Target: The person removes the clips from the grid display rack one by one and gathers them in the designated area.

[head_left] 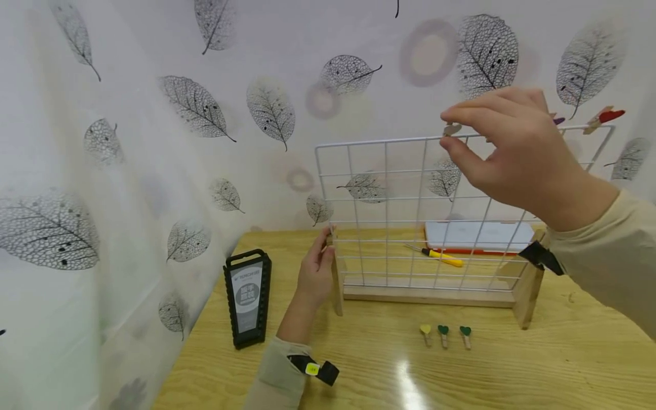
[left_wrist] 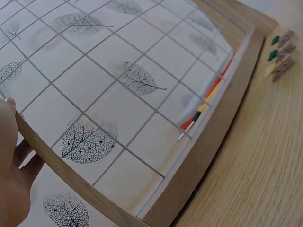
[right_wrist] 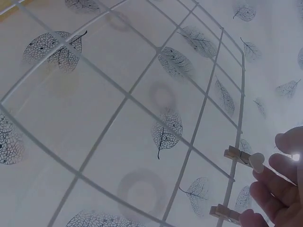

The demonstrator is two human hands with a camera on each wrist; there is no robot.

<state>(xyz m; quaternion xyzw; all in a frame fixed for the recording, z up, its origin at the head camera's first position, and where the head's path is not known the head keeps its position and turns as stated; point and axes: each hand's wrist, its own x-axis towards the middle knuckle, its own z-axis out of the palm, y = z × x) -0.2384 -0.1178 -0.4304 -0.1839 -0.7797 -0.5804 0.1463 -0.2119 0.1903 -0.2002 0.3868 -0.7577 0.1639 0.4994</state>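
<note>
A white wire grid panel (head_left: 386,199) stands upright in a wooden stand (head_left: 430,298). My left hand (head_left: 316,273) grips the stand's left side post (head_left: 336,279), thumb and fingers on either side of it. At the top wire, my right hand (head_left: 523,148) has its thumb and index fingertips spread around a small wooden clothespin (right_wrist: 239,156) with a white heart. That clothespin sits across the wire. Beside it, another clothespin (right_wrist: 225,213) is clipped on, partly behind a fingertip. A red-topped clothespin (head_left: 598,121) hangs at the right corner.
Three heart clothespins lie in front of the stand: one yellow (head_left: 426,335) and two green (head_left: 443,336). A black case (head_left: 247,299) lies at left. Behind the grid are a yellow-handled screwdriver (head_left: 443,257) and a white box (head_left: 476,233). A leaf-print curtain (head_left: 277,51) hangs behind.
</note>
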